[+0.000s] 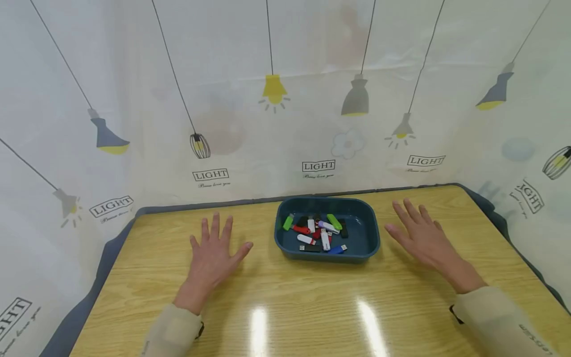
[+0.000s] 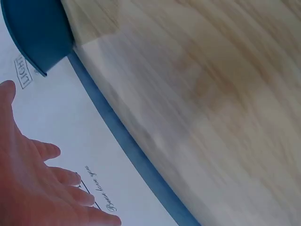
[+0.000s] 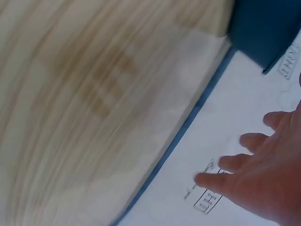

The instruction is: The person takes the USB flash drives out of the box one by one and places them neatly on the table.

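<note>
A dark blue-green plastic basin [image 1: 367, 233] stands on the wooden table near its back edge, holding several USB flash drives. Among them are a green USB flash drive [image 1: 334, 221], a white one [image 1: 325, 239], a blue one [image 1: 337, 249] and a black one [image 1: 310, 248]. My left hand [image 1: 214, 255] is spread with straight fingers to the left of the basin, apart from it and holding nothing. On the basin's other side, my right hand [image 1: 426, 243] is likewise spread and holds nothing. Each wrist view shows its hand beside part of the basin.
The light wooden table [image 1: 303, 307] has a dark blue-grey border [image 1: 479, 198] along its back and sides. White curtains [image 1: 250, 119] printed with lamps and lettering hang behind it and at both sides. Two bright reflections lie on the front of the tabletop.
</note>
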Tool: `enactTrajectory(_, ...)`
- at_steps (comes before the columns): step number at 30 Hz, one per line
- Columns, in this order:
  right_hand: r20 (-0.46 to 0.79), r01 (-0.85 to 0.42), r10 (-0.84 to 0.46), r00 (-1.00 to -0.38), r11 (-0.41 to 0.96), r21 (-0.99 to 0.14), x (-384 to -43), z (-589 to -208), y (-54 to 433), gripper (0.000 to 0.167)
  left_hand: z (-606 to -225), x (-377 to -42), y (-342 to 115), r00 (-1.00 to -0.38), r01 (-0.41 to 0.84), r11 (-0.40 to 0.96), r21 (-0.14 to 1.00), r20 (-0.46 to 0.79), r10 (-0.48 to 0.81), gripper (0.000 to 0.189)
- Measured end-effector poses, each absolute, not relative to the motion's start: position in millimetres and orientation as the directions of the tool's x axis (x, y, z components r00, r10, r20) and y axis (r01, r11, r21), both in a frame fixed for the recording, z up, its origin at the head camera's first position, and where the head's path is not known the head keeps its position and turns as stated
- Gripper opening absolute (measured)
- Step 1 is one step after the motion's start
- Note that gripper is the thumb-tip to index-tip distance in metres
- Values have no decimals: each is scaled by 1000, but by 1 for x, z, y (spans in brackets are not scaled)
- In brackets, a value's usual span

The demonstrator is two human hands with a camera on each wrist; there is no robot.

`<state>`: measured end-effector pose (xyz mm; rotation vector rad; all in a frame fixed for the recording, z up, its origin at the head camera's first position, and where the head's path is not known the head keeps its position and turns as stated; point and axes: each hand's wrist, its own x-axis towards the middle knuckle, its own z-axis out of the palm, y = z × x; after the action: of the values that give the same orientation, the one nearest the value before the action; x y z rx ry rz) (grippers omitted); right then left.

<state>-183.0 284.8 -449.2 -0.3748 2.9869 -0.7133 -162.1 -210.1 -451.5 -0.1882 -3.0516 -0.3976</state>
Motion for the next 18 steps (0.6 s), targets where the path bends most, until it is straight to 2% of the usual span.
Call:
enactTrajectory(5,-9,-205,-265,-964,768,-606,-181,-444,267,77,-448,-161,-192,-987,160,938,306,71,145,93)
enactTrajectory(11,-69,-124,-223,-972,747,-653,-180,-444,247,80,-447,-160,-172,-973,229,920,317,89,212,91)
enactTrajectory(18,-58,-85,-179,-982,694,-715,-177,-442,228,58,-448,-160,-154,-973,210,796,568,40,229,87)
